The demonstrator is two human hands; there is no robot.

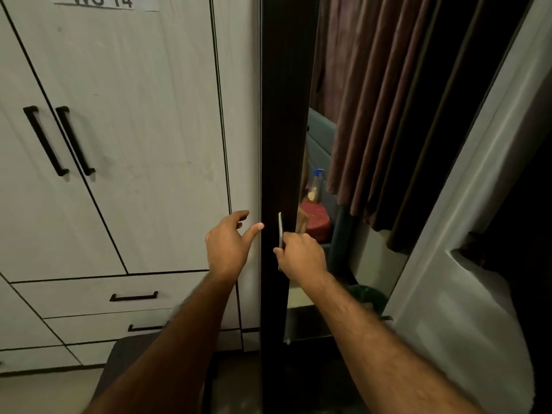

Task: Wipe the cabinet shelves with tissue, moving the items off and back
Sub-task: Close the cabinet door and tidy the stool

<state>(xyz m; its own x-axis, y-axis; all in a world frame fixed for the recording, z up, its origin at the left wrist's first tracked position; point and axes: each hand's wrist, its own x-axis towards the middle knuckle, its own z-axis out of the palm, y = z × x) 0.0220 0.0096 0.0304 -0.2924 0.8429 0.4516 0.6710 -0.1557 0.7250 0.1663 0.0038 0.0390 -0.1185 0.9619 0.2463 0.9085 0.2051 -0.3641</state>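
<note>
At the far left of my view stand the pale wardrobe doors (125, 130) with two black vertical handles (61, 141) side by side, and below them two drawers (119, 297) with black pulls. Moving right, my left hand (228, 245) hovers at the wardrobe's right edge, fingers loosely spread and holding nothing, the thumb tip reaching toward the dark cabinet door (283, 115). That door stands edge-on at the middle of the view, slightly ajar. My right hand (300, 253) grips the lower part of its slim metal handle (280, 227), fingers curled round the bar. Just right of the door's edge I can make out a bottle with a blue cap (316, 185) and a red round container (315, 218) beneath it, though I cannot tell what carries them. Further right hangs a brown curtain (388, 115), then a pale frame (478, 189).
</note>
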